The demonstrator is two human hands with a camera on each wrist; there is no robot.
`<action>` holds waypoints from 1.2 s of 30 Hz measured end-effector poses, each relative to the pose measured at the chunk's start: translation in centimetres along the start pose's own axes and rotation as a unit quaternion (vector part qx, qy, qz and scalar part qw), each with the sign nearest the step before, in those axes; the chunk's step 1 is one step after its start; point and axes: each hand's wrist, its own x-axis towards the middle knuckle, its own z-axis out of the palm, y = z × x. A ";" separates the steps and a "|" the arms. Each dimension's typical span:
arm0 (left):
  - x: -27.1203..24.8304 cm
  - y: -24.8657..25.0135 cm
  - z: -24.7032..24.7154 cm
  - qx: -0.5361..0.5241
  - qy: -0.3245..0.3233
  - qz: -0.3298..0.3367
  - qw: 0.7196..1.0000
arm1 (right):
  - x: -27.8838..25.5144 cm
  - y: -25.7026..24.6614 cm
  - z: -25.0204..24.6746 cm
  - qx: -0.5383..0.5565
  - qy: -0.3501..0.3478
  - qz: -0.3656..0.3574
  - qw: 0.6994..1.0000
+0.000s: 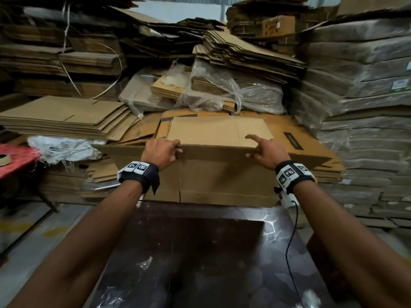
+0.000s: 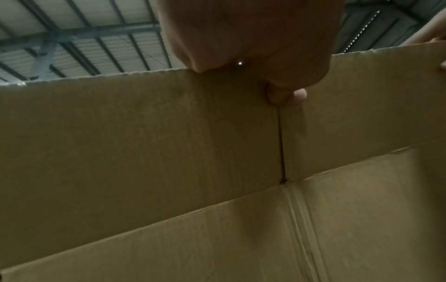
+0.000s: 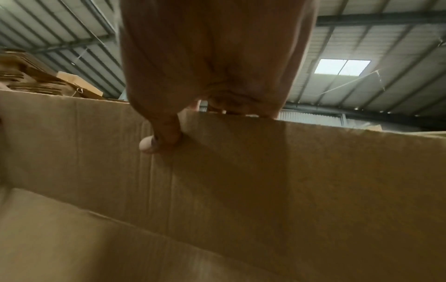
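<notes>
Cardboard work: pinched box flap with left hand and right hand, thumbs nearside, fingers hooked over; gripped well apart, probably to fold evenly.

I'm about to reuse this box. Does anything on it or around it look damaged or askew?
The box held by the left hand and right hand looks sound. Behind it, the plastic wrap on a bundle is torn open, the cardboard stack above it slumps unevenly, and the white sack at left is frayed.
</notes>
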 end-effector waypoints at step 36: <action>33.6 -1.2 0.4 -0.076 0.252 -0.048 0.964 | 28.5 6.8 -5.0 -0.103 0.313 0.067 0.942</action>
